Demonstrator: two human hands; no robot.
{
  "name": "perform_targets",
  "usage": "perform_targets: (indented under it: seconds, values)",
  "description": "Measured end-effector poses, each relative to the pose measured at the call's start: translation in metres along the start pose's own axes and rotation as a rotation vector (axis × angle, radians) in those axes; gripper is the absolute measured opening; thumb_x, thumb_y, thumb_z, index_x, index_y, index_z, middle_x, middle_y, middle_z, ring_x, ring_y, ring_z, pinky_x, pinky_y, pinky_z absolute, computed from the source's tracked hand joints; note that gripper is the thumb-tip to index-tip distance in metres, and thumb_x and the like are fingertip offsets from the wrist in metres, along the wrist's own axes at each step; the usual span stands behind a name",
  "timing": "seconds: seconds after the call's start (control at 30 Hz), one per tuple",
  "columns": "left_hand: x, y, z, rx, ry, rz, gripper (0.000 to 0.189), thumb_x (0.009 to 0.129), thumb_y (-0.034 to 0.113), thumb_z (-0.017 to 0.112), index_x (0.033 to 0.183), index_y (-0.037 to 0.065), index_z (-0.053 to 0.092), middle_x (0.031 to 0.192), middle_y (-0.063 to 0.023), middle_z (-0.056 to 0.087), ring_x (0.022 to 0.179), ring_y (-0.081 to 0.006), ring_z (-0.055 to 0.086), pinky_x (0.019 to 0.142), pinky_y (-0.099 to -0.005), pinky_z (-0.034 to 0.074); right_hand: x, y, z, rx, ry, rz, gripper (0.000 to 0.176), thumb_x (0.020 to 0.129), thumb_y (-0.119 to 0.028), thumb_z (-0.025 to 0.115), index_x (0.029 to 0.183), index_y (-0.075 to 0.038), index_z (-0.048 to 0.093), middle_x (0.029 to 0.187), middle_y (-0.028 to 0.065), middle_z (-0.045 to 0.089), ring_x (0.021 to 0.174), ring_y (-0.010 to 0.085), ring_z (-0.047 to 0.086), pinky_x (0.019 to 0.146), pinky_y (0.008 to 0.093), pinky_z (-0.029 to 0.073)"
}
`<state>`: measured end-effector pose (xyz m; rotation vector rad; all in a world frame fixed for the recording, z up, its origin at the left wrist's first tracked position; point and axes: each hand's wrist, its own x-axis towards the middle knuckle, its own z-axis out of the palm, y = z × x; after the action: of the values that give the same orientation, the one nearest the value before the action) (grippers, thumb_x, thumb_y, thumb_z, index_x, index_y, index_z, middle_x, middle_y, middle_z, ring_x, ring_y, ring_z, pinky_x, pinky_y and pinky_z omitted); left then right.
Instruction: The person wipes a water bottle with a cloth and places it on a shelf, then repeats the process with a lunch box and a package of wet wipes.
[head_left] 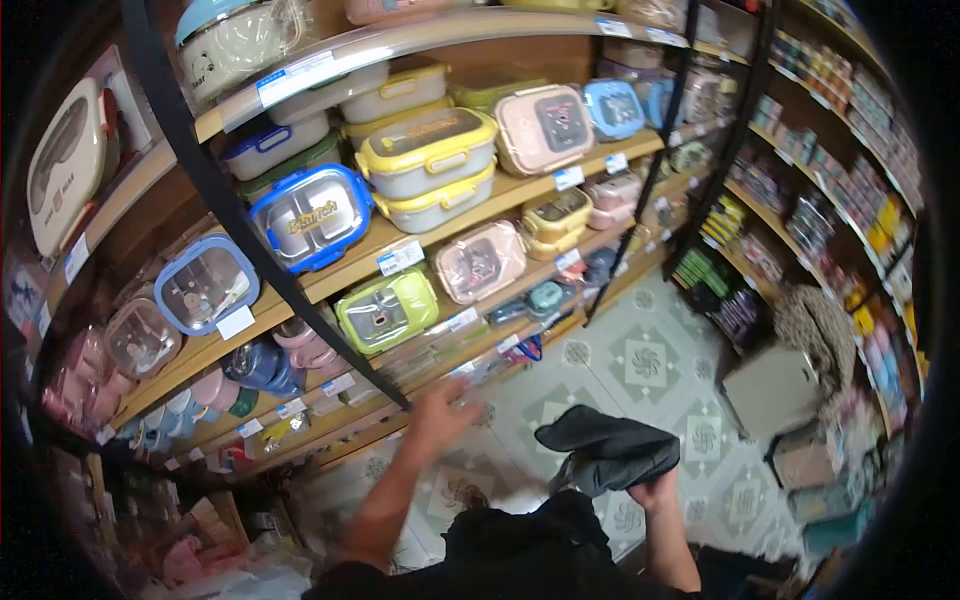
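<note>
My right hand [657, 488] grips a dark grey cloth [625, 455], which hangs folded over in front of my body. My left hand [442, 415] reaches out near the lower shelves with fingers stretched and nothing visible in it. It is somewhat blurred by motion. Just above it are the black shelf post [330, 335] and a lime-green lunch box [387, 312]. A pink lunch box [480, 262] stands to the right of the green one. On the shelf above sit a blue-rimmed lunch box [312, 217] and stacked yellow-lidded boxes [428, 150].
Price tags line the wooden shelf edges. Patterned floor tiles [645, 360] lie between the shelves. To the right are a grey box [770, 390] with a brown textured cloth [815, 325], more cartons, and another shelf of small goods [800, 215]. Bagged items [205, 545] lie at lower left.
</note>
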<state>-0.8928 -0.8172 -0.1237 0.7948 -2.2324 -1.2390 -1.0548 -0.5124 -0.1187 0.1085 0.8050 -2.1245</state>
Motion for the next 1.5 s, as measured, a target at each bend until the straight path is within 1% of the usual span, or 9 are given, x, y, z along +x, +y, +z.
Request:
perform_targets:
  seconds: [0.07,0.17,0.7,0.9,1.0,1.07,1.13,1.4,1.5]
  values:
    - [0.056,0.069,-0.037,0.163,0.354,-0.024,0.047,0.063,0.021,0.067,0.104,0.005,0.053,0.100,-0.0152,0.055,0.094,-0.0281,0.053,0.081,-0.0345,0.041,0.034,-0.010,-0.014,0.022,-0.010,0.061,0.045,0.083,-0.035,0.037,0.110,-0.002,0.048,0.110,0.0134,0.051,0.101,0.0278,0.048,0.091,0.0403,0.035]
    - [0.133,0.129,-0.076,0.560,0.648,0.592,0.054,0.058,0.018,0.069,0.106,0.003,0.048,0.099,-0.0150,0.051,0.092,-0.0310,0.049,0.078,-0.0368,0.040,0.092,-0.029,-0.035,0.026,-0.050,0.141,0.040,0.083,-0.032,0.038,0.107,-0.002,0.049,0.108,0.0135,0.053,0.098,0.0277,0.050,0.088,0.0390,0.038]
    - [0.260,0.185,-0.071,1.259,0.379,0.213,0.084,0.052,0.027,0.073,0.122,0.004,0.034,0.126,-0.0157,0.035,0.117,-0.0312,0.033,0.094,-0.0469,0.027,0.317,-0.125,-0.005,-0.341,-0.598,0.690,0.035,0.081,-0.018,0.047,0.112,-0.001,0.046,0.108,0.0107,0.052,0.095,0.0210,0.052,0.083,0.0323,0.041]
    - [0.215,0.220,-0.049,1.397,0.408,0.285,0.083,0.051,0.024,0.074,0.121,0.002,0.036,0.127,-0.0175,0.034,0.117,-0.0326,0.033,0.094,-0.0472,0.027,0.326,-0.111,0.064,-0.827,-1.349,0.106,0.036,0.079,-0.018,0.052,0.110,-0.001,0.047,0.112,0.0115,0.049,0.096,0.0225,0.051,0.084,0.0341,0.040]
    - [0.172,0.226,-0.008,1.332,0.336,0.263,0.080,0.051,0.025,0.070,0.122,0.006,0.038,0.128,-0.0161,0.033,0.118,-0.0331,0.033,0.093,-0.0487,0.026,0.309,-0.092,0.090,-0.258,-0.945,0.490,0.043,0.082,-0.030,0.045,0.114,-0.002,0.043,0.114,0.0131,0.048,0.101,0.0253,0.049,0.088,0.0390,0.038]
    - [0.148,0.213,0.032,1.199,0.399,0.342,0.073,0.052,0.023,0.068,0.118,0.007,0.042,0.126,-0.0162,0.037,0.117,-0.0336,0.034,0.093,-0.0484,0.025,0.311,-0.079,0.115,0.013,-1.161,0.458,0.053,0.083,-0.042,0.038,0.118,-0.002,0.038,0.116,0.0143,0.046,0.105,0.0279,0.046,0.091,0.0425,0.035]
    - [0.132,0.208,0.071,1.045,0.420,0.306,0.068,0.054,0.021,0.067,0.117,0.009,0.044,0.124,-0.0165,0.040,0.115,-0.0332,0.036,0.093,-0.0476,0.025,0.307,-0.042,0.122,0.247,-0.697,0.808,0.059,0.082,-0.048,0.036,0.120,-0.003,0.036,0.117,0.0137,0.045,0.104,0.0281,0.047,0.092,0.0430,0.035]
    - [0.068,0.206,0.077,0.567,0.124,0.149,0.066,0.055,0.019,0.073,0.114,0.007,0.046,0.124,-0.0151,0.038,0.116,-0.0323,0.034,0.091,-0.0485,0.026,0.245,-0.014,0.127,-0.012,-0.771,0.430,0.049,0.085,-0.039,0.039,0.120,-0.006,0.036,0.117,0.0105,0.043,0.103,0.0234,0.047,0.089,0.0385,0.038]
    - [0.033,0.157,0.040,0.240,0.658,0.106,0.067,0.056,0.010,0.071,0.116,0.004,0.043,0.118,-0.0166,0.043,0.112,-0.0267,0.040,0.091,-0.0379,0.032,0.217,0.004,0.103,-0.211,-0.700,0.252,0.046,0.085,-0.036,0.040,0.120,-0.006,0.036,0.117,0.0100,0.043,0.103,0.0225,0.047,0.089,0.0374,0.039]
